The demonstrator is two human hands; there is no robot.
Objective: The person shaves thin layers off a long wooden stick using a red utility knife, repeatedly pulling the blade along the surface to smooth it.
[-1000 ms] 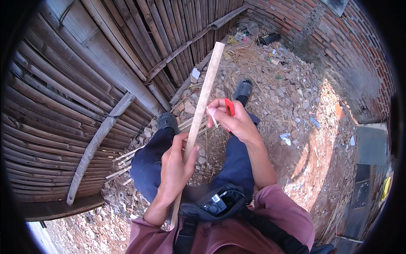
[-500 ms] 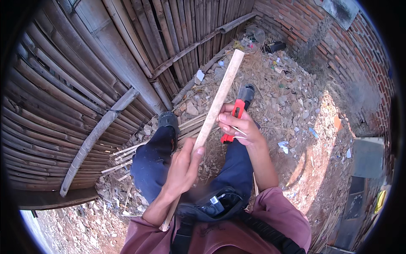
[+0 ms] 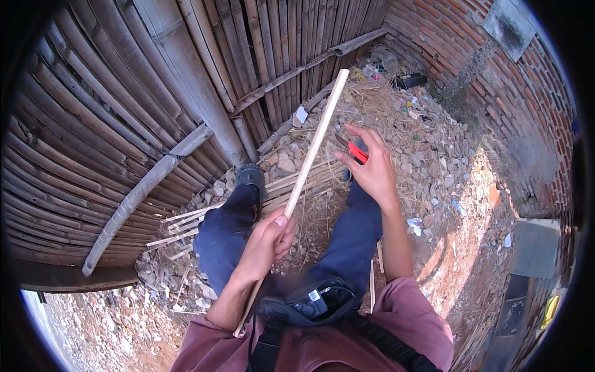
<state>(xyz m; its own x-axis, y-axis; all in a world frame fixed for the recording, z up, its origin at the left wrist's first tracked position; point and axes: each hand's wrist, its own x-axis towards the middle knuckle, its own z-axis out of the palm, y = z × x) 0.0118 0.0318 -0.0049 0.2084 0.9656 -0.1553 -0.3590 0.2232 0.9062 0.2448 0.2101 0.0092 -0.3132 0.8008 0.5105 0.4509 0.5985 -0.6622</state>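
Left of centre, the left hand point(image 3: 266, 243) has fingers clamped on a pale strip point(image 3: 313, 149) slanting far and right; beside it, the right hand point(image 3: 376, 172) grips a red cutter point(image 3: 357, 153).

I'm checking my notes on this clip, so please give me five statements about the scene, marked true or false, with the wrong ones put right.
1. The left grip is closed around a pale strip. True.
2. The right grip holds a red cutter. True.
3. The right grip is pressed against the pale strip. False: a gap shows between them.
4. Loose strips lie on the ground around the left leg. True.
5. The brick wall stands at the picture's left. False: it is at the right; a bamboo fence is at the left.
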